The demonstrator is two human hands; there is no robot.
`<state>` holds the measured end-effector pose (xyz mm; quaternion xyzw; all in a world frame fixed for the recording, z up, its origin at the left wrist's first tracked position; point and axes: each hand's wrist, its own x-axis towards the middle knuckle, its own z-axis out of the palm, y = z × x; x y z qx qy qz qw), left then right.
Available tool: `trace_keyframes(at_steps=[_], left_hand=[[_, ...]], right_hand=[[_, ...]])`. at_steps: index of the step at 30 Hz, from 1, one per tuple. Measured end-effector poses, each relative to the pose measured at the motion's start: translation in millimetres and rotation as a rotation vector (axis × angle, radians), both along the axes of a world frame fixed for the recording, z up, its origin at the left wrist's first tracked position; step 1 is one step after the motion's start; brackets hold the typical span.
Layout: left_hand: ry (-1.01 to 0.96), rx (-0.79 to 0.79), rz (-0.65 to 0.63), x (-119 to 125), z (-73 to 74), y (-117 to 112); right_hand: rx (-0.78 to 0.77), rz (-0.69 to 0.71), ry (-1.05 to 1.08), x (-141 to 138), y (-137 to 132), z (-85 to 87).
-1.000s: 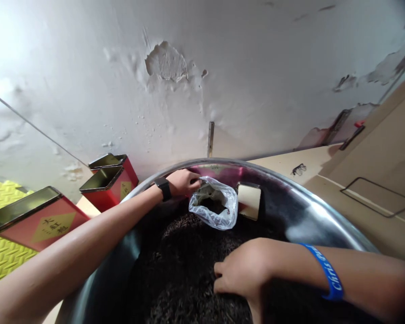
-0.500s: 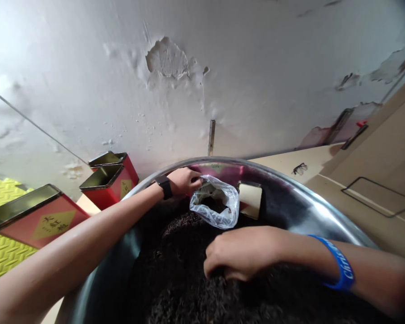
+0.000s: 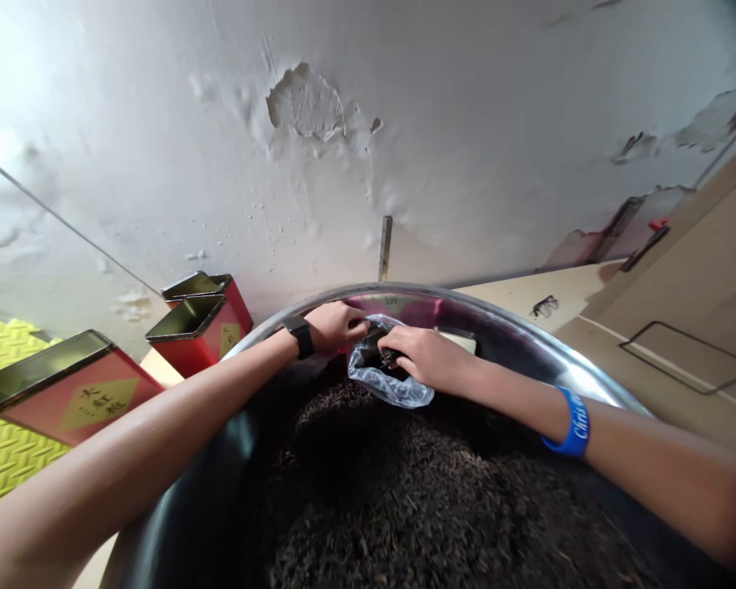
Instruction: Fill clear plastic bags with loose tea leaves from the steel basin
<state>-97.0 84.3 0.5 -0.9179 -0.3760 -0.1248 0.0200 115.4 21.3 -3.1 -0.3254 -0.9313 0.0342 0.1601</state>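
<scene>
A large steel basin holds a heap of dark, loose tea leaves. Near its far rim sits a clear plastic bag, its mouth open and dark leaves inside. My left hand grips the bag's left edge and rests by the rim. My right hand is at the bag's mouth, its fingers pinched around a small clump of leaves. A pale square card behind that hand is mostly hidden.
Several red tins with open tops and yellow diamond labels stand left of the basin, beside a yellow foam mat. A cardboard sheet lies to the right. Dark glasses lie on a pale tabletop before a peeling white wall.
My right hand has moved up from the leaf heap to the bag's mouth and now pinches leaves. My left hand stays on the bag, which sits slightly lower and flatter.
</scene>
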Motion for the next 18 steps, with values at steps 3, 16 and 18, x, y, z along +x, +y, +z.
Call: trace_keyframes(at_steps=[3, 16, 18], left_hand=[[-0.002, -0.009, -0.002, 1.1, 0.9, -0.8], [-0.016, -0.033, 0.001, 2.1, 4.0, -3.9], [-0.014, -0.038, 0.001, 2.7, 4.7, -4.4]], right_hand=[[0.000, -0.013, -0.009, -0.3, -1.5, 0.2], [0.032, -0.040, -0.032, -1.2, -1.2, -3.0], [0.029, -0.041, -0.027, -1.0, -1.3, -3.2]])
